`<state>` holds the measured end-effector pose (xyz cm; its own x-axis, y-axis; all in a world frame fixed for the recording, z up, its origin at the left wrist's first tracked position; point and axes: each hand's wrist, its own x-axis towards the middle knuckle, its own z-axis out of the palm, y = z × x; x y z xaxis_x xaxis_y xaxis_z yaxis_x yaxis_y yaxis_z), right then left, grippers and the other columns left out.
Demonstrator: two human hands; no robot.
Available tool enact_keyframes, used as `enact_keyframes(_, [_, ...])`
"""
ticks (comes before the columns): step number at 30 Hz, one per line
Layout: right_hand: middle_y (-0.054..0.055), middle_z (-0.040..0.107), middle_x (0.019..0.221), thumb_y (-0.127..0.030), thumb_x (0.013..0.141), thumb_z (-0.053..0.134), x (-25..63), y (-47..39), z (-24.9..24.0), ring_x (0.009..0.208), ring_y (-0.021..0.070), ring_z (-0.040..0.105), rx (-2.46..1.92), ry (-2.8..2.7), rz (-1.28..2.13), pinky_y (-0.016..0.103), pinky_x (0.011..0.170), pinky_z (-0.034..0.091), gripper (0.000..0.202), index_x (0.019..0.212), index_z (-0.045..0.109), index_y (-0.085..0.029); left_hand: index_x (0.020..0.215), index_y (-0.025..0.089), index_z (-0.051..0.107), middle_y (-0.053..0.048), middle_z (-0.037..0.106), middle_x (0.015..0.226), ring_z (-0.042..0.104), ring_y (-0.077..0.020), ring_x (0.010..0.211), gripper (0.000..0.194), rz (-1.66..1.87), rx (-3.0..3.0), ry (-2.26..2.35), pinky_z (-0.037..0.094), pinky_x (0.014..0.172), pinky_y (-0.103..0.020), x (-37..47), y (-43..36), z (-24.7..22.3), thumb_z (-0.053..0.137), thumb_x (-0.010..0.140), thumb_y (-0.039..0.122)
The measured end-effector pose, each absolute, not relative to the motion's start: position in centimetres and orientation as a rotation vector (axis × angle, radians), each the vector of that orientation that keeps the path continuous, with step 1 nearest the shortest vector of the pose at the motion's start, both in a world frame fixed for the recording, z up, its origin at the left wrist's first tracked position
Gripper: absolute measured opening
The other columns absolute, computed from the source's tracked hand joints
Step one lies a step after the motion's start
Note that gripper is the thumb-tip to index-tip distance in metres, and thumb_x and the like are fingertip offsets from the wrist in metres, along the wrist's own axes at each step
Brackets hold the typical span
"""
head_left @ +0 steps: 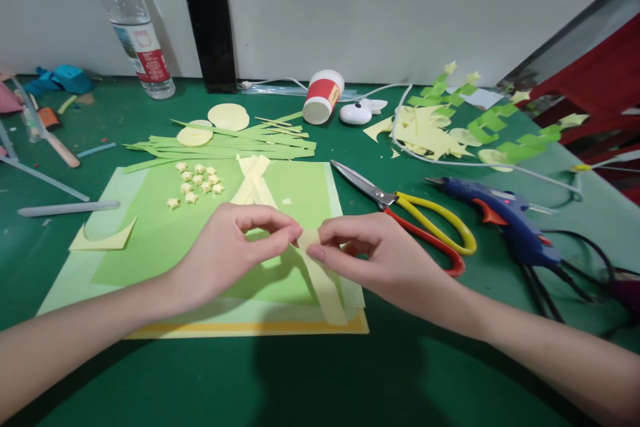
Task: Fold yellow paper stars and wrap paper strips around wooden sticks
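Observation:
Between my two hands a pale yellow paper strip hangs down toward the front edge of the green sheets. My left hand pinches the strip's upper end between thumb and forefinger. My right hand grips the same end from the right, fingertips close to the left ones. Just behind my hands, more yellow strips lie crossed on the sheets. Several small folded paper stars sit at the back left of the sheets.
Scissors and a blue glue gun lie to the right. Green strips, a paper cup, a phone and a bottle are at the back. Yellow scraps and a white cable are at the back right.

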<state>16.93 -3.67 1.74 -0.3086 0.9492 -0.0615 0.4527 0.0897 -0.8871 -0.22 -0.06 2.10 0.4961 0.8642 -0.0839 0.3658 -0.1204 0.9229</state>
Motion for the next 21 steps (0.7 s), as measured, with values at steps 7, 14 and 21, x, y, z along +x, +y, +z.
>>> enact_keyframes(7, [-0.003,0.041,0.051,-0.021,0.076,0.05,16.91,-3.8,1.82,0.047,0.0046,0.032,-1.397,-1.861,1.126,0.018,0.042,0.026,0.022,0.055,0.049,-0.014,0.066,0.02,0.069,0.006,0.068,0.064,0.057,-0.0049,0.058,0.01,0.606,1.667,1.066,0.043,0.052,-0.009,-0.36,-0.12,2.13,0.063,0.072,0.024])
enact_keyframes(14, [-0.002,0.046,0.052,-0.021,0.077,0.051,16.93,-3.85,1.95,0.047,0.0048,0.034,-1.388,-1.886,1.061,0.018,0.041,0.027,0.021,0.058,0.053,-0.014,0.068,0.019,0.07,0.001,0.068,0.064,0.058,-0.0093,0.056,0.012,0.55,1.607,1.092,0.046,0.049,-0.015,-0.24,-0.12,2.44,0.067,0.068,0.031])
enact_keyframes(21, [-0.002,0.047,0.05,-0.023,0.078,0.051,16.82,-4.14,2.04,0.045,0.0043,0.033,-1.361,-1.933,0.992,0.017,0.04,0.026,0.022,0.058,0.054,-0.014,0.064,0.019,0.069,0.003,0.068,0.064,0.058,-0.0072,0.056,0.007,0.546,1.531,1.054,0.045,0.05,-0.011,-0.01,-0.18,2.69,0.07,0.065,0.026])
